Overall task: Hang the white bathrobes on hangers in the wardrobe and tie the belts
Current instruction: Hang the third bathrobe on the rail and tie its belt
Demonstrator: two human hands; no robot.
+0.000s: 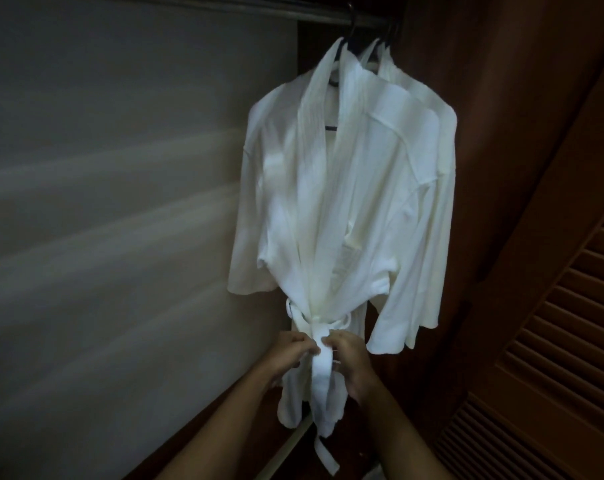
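Here both hands, left [295, 349] and right [349, 355], pinch the belt [323, 372]; bathrobe [328, 202] hangs

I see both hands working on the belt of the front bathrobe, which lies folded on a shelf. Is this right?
Not quite. The front bathrobe hangs from a hanger on the wardrobe rail, as the head view shows. Both the left hand and the right hand do work on its belt.

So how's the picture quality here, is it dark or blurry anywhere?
Head view: dim overall, with the front bathrobe the brightest thing; the pale wall on the left shows streaky motion blur; both hands at the belt are dark and soft; the louvred door sinks into shadow and bows from wide-angle distortion.
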